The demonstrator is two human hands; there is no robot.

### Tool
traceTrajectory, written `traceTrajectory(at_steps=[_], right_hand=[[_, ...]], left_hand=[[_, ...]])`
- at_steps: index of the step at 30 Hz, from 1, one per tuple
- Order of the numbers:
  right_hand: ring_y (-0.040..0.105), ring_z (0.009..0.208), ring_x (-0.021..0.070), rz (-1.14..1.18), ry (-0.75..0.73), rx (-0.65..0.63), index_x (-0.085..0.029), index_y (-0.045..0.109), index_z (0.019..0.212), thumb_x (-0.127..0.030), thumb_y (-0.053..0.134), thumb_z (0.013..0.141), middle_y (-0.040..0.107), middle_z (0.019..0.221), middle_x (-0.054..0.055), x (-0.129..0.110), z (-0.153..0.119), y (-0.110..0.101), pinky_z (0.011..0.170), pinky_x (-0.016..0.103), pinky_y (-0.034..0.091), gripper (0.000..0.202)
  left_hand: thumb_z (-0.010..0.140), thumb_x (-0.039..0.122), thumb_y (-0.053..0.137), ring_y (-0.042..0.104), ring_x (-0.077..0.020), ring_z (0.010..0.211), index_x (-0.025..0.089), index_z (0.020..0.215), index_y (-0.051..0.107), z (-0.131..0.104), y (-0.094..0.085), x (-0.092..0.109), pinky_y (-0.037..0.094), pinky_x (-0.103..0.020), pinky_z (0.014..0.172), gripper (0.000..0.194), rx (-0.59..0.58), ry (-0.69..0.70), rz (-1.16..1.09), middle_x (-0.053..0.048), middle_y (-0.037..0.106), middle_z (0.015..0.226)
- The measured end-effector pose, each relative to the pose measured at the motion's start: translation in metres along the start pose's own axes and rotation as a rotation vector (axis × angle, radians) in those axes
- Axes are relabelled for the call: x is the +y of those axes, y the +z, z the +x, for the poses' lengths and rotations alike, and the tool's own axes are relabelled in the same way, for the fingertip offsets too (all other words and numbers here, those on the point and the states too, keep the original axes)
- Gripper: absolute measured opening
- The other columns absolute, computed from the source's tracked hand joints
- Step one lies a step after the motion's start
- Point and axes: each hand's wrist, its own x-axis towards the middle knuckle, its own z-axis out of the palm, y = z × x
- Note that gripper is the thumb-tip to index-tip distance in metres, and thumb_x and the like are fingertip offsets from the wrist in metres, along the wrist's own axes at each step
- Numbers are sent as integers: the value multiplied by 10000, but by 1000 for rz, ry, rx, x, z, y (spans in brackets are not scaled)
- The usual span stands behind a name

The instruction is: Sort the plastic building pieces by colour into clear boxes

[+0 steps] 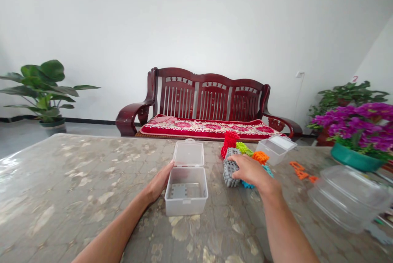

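Note:
A clear plastic box (186,207) stands on the patterned table (101,173) with its lid (189,153) tipped back. One flat grey piece (179,191) lies inside it. My left hand (161,181) rests along the box's left side, fingers stretched toward the lid hinge. To the right, my right hand (247,168) has its fingers apart over a stack of grey toy pieces (231,173), touching its right side; whether it grips any is not clear. Red pieces (229,142), green pieces (244,148), orange pieces (260,157) and blue pieces (248,184) sit around the stack.
Behind the coloured pieces stands a second open clear box (272,151). Loose orange pieces (301,171) lie further right, near a clear layered container (346,199) and purple flowers in a green pot (356,158). A wooden bench (211,97) is beyond the table.

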Motion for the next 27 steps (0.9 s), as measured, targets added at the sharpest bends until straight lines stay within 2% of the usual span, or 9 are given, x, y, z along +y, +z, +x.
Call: traceTrajectory(at_steps=[6, 18, 23, 27], right_hand=[[565, 1184, 281, -61, -5, -44, -215, 615, 1265, -141, 687, 681, 658, 1258, 102, -5, 3, 4, 931, 328, 408, 594], [602, 1151, 285, -78, 55, -25, -214, 635, 1226, -121, 662, 701, 684, 1213, 103, -8, 3, 3, 906, 337, 425, 533], [603, 1149, 274, 93, -45, 123, -196, 621, 1252, -179, 672, 727, 672, 1241, 103, -15, 0, -2, 960, 370, 438, 528], [616, 1118, 226, 313, -226, 239, -227, 616, 1255, -217, 689, 749, 675, 1235, 66, -41, -6, -2, 978, 353, 446, 511]], left_hand=[[862, 663, 531, 604, -357, 1189, 143, 1116, 750, 1, -2, 0, 405, -458, 1087, 619, -21, 26, 37, -97, 736, 1187], [868, 662, 530, 599, -347, 1205, 149, 1126, 744, 2, -3, -4, 410, -435, 1083, 613, -23, 6, 5, -94, 731, 1201], [881, 672, 503, 629, -349, 1162, 150, 1180, 719, 4, -8, -11, 425, -452, 1063, 639, -46, -9, -37, -98, 745, 1169], [888, 663, 500, 626, -351, 1174, 152, 1198, 710, 5, -9, -14, 412, -462, 1077, 634, -57, -12, -46, -100, 737, 1186]])
